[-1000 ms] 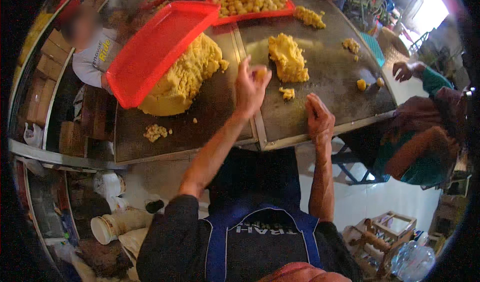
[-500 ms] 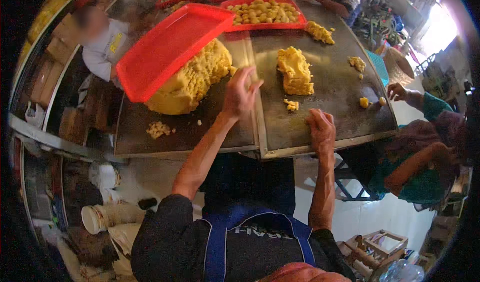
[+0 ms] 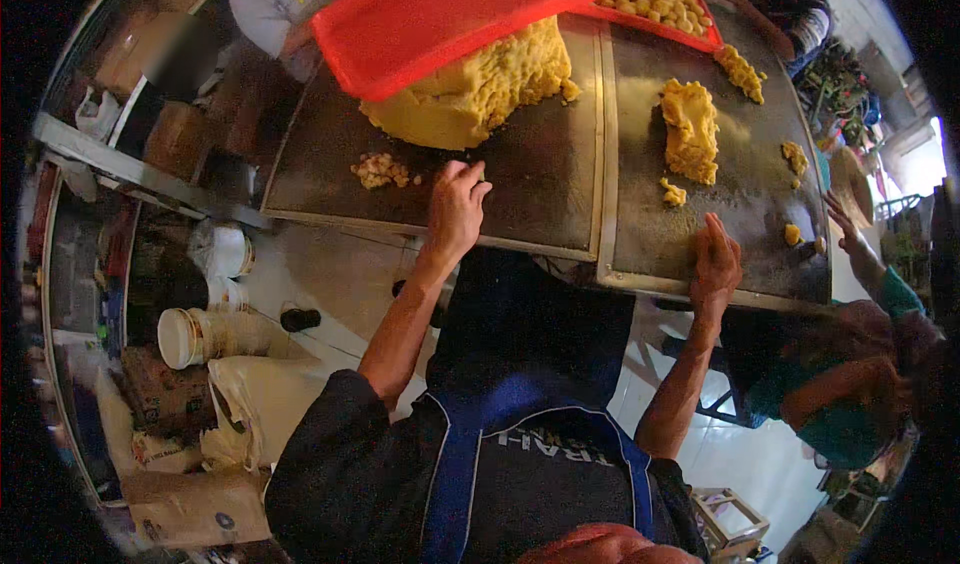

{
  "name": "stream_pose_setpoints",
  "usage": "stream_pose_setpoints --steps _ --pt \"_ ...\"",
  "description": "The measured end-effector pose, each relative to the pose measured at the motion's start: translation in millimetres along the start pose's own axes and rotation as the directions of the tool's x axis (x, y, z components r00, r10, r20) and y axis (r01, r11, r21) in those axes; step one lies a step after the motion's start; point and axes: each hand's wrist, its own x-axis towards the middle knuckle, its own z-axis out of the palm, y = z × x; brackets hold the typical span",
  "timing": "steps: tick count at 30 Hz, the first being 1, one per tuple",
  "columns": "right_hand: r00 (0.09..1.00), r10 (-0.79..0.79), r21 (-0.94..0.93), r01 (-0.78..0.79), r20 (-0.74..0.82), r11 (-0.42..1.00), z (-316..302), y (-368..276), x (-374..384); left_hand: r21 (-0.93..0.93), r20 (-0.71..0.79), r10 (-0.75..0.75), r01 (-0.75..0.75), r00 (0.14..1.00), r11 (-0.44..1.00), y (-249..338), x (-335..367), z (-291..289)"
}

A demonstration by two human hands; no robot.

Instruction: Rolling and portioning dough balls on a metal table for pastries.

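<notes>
My left hand (image 3: 457, 209) is low over the metal table (image 3: 530, 189) near its front edge, fingers curled together at the tips. Whether a small bit is pinched there I cannot make out. Beside it lies a small heap of pale crumbs (image 3: 380, 171). Just beyond sits a large block of yellow dough (image 3: 470, 89), partly covered by a tilted red tray (image 3: 440, 24). My right hand (image 3: 717, 264) rests at the right section's front edge, fingers stretched forward, holding nothing visible. Ahead of it are a dough scrap (image 3: 673, 193) and a smaller dough slab (image 3: 690, 131).
A red tray of dough balls (image 3: 655, 4) stands at the far side. More dough pieces (image 3: 741, 72) lie to the right. A co-worker's spread hand (image 3: 848, 229) is at the right edge, near a small dough lump (image 3: 793, 234). White buckets (image 3: 205, 336) stand at lower left.
The view has swung left, so the table appears farther right and up. My left hand has gone from the table's middle seam to beside the crumbs. My right hand's fingers have straightened.
</notes>
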Motion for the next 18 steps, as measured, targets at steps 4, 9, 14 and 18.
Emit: stream_pose_setpoints --steps 4,9,14,18 --pt "0.999 -0.001 0.004 0.001 0.037 1.0 2 -11 4 -0.03 0.137 0.055 -0.052 0.989 0.998 17 17 12" --pt "1.0 -0.013 -0.003 0.013 -0.021 1.0 -1 -18 3 -0.36 0.524 0.256 -0.062 0.812 0.931 75 30 29" --pt "0.999 0.028 0.034 -0.026 -0.044 0.999 -3 -13 3 -0.107 0.753 0.256 -0.272 0.606 0.956 91 61 41" --pt "0.991 -0.063 0.035 0.068 -0.12 0.997 1 -3 -1 0.179 0.459 0.403 -0.527 0.792 0.831 116 71 66"
